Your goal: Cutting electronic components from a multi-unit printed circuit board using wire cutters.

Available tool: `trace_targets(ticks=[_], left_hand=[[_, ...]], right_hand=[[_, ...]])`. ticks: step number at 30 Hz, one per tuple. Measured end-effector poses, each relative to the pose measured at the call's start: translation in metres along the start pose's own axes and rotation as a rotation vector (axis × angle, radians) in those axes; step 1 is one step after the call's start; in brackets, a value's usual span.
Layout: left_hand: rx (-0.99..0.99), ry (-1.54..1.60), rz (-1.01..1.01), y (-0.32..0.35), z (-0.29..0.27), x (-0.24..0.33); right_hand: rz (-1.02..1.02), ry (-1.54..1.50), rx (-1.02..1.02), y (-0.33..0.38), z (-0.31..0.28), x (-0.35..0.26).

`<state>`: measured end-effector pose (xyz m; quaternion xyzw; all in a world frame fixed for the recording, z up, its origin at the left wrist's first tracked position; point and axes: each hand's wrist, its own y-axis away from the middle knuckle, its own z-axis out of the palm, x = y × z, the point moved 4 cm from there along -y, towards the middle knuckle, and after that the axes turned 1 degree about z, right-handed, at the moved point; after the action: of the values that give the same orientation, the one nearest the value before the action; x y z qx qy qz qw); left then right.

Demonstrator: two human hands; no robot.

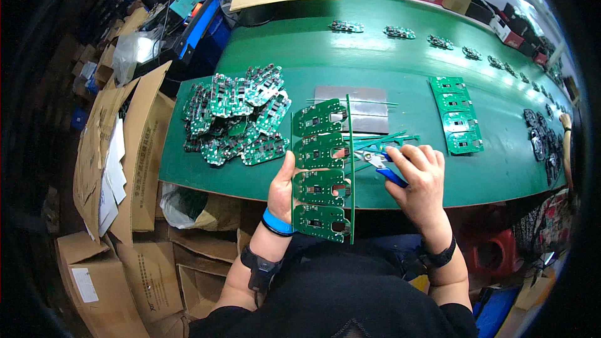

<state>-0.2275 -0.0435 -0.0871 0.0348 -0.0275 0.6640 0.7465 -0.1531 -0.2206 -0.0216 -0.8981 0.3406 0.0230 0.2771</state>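
Observation:
My left hand is closed on the left edge of a green circuit board panel, held up above the front of the table. Several boards are joined in it one below another, with a thin strip running down its right side. In my right hand are wire cutters with blue handles, their jaws at the panel's right strip; whether they touch it I cannot tell. Thin green cut-off strips lie behind the cutters, by a grey flat block. Part of my left hand's fingers is hidden behind the panel.
A heap of separate circuit boards lies to the left. Another panel rests to the right. Small boards form a row along the green belt. Cardboard boxes stand at lower left. Another person's hand shows at far right.

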Motion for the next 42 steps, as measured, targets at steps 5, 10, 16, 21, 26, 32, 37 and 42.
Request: trace_targets(ticks=[5,10,16,21,26,32,37,42], left_hand=[[-0.029,0.0,-0.01,-0.004,-0.005,-0.006],[-0.017,-0.016,0.015,-0.002,-0.004,0.0],[-0.079,0.074,0.025,0.003,-0.016,0.015],[-0.065,0.018,0.062,0.001,-0.019,0.02],[-0.08,-0.026,0.074,0.005,-0.013,0.02],[-0.107,0.001,0.097,0.013,-0.017,0.027],[-0.163,-0.022,0.055,0.009,-0.01,0.028],[-0.082,-0.039,-0.009,-0.004,-0.001,0.01]], right_hand=[[0.002,0.051,-0.005,0.003,-0.001,0.001],[0.041,-0.086,-0.144,0.02,-0.006,0.024],[0.035,0.046,-0.316,0.04,-0.013,0.065],[-0.007,0.051,-0.179,-0.014,-0.008,0.065],[-0.042,0.241,-0.157,-0.066,0.053,0.083],[-0.081,0.027,-0.199,-0.087,0.057,0.089],[-0.126,0.103,-0.274,-0.054,0.039,0.071],[-0.063,-0.584,-0.148,-0.046,0.021,0.015]])
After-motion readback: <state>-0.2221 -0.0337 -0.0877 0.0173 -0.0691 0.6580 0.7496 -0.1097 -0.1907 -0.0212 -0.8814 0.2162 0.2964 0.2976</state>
